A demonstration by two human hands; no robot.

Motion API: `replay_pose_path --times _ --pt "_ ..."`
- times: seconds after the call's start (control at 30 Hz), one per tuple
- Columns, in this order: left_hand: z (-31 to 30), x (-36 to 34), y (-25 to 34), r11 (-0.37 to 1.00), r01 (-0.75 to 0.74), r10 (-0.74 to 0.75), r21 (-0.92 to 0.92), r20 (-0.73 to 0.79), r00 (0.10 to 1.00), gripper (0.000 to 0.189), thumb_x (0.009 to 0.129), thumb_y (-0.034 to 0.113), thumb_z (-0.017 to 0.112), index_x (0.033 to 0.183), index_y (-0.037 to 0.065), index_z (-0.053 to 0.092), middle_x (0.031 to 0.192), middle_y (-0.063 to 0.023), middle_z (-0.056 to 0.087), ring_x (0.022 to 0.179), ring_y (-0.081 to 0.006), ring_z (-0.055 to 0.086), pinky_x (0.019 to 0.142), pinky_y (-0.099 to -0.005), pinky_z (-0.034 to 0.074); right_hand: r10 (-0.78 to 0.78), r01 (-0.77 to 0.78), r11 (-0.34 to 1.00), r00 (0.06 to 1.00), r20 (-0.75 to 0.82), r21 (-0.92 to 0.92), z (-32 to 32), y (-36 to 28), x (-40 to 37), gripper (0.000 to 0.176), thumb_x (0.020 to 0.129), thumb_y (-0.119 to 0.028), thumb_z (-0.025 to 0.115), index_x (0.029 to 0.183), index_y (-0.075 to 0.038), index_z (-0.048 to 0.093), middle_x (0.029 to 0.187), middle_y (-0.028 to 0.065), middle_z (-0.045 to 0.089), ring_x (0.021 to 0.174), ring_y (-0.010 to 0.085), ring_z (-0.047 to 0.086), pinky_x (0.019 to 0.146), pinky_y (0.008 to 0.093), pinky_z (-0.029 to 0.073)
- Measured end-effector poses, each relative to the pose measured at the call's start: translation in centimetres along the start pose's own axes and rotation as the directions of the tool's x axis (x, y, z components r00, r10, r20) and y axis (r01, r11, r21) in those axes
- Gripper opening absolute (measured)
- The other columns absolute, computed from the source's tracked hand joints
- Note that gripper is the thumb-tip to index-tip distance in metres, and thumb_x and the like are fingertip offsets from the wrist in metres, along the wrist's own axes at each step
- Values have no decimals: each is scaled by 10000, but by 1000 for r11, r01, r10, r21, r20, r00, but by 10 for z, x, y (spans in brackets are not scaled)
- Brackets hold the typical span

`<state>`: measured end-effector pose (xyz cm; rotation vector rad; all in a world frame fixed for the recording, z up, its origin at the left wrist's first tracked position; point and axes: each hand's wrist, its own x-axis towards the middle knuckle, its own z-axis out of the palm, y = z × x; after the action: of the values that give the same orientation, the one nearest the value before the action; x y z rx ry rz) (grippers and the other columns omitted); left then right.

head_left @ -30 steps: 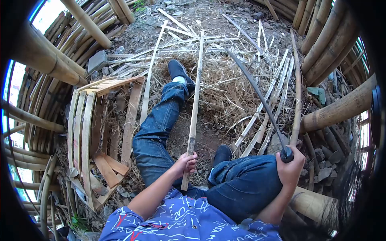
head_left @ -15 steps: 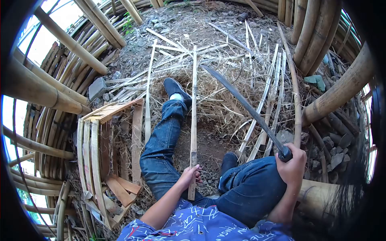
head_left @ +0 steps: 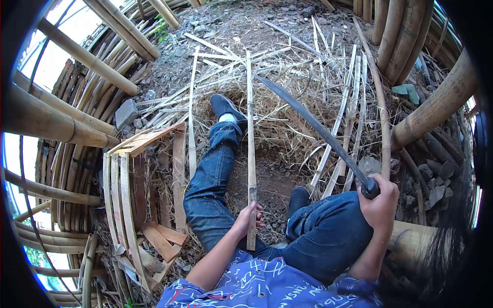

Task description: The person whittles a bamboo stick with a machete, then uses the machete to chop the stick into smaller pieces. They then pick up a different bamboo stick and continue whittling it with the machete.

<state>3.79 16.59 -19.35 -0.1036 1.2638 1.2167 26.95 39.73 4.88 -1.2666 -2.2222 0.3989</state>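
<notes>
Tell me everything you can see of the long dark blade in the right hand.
The long dark curved metal blade is slim, dull grey-black and tapers to a point. Its dark round handle end sits in the closed right hand. The blade slants away to the left over the straw pile; its tip nears the pale long bamboo strip that the left hand grips, contact unclear.

The long pale bamboo strip [head_left: 250,133] looked dry, matt and fibrous. The long curved dark metal blade [head_left: 308,120] had a dull, smooth sheen. The blue denim jeans [head_left: 210,174] were coarse cloth. At twelve o'clock, rough yellow straw [head_left: 287,110] covered gritty brown earth [head_left: 267,179].
</notes>
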Motion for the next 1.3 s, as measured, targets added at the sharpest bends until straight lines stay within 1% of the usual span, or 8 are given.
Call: replay_pose_path --times 0.07,0.1,0.2,0.23,0.37,0.53,0.83,1.3 --pt "4 -3 5 975 42 -26 -218 77 997 510 961 570 384 1072 84 489 709 -35 525 650 -180 585 595 -362 550 -5 5 1000 1000 -5 3 0 0 -1 114 668 -49 679 759 -17 617 652 175 587 658 378 617 603 398 473" --pt "18 -12 15 982 61 -58 -178 24 998 561 967 615 263 1063 106 477 687 -17 463 599 -152 511 535 -304 483 1 -1 1000 1000 2 10 0 0 -1 116 668 -48 680 761 -17 617 652 175 586 658 378 616 601 397 472" --pt "5 -4 8 966 115 -87 -233 128 988 512 975 600 284 988 117 451 633 19 386 498 -101 384 441 -257 371 10 -10 1000 1000 13 23 0 0 -1 119 669 -48 681 765 -18 617 651 174 585 657 377 616 597 395 471" --pt "11 -4 7 975 107 -110 -193 -2 994 434 1006 528 278 952 123 426 618 40 313 469 -71 265 407 -235 261 12 -13 999 1000 13 29 1 0 -1 119 671 -49 681 766 -19 617 649 174 584 656 377 616 594 394 470" --pt "24 -21 9 965 -170 197 200 -124 973 327 1036 373 299 950 99 457 624 45 362 466 -43 330 402 -213 300 6 -6 1000 1000 7 19 0 0 0 120 672 -52 682 767 -20 616 651 175 585 657 379 614 595 396 471" --pt "42 -49 13 913 -256 315 318 -150 937 310 1036 325 325 935 72 473 623 51 387 478 -42 360 419 -214 329 3 -3 1000 1000 6 22 2 0 0 124 668 -57 683 767 -23 617 661 175 590 666 381 616 605 401 475" --pt "63 -77 44 566 -605 717 559 27 696 231 1003 252 439 975 31 499 614 25 422 536 -69 407 487 -256 339 -1 1 997 1000 2 76 0 1 -3 120 657 -53 667 760 -21 615 676 173 600 678 377 622 612 400 481" --pt "104 -118 52 496 -653 655 573 246 714 235 916 166 623 1036 3 504 616 -21 505 532 -78 468 477 -265 375 -223 228 969 973 -60 92 -1 8 -8 216 566 -95 668 771 -37 630 705 142 638 682 342 632 625 393 479"
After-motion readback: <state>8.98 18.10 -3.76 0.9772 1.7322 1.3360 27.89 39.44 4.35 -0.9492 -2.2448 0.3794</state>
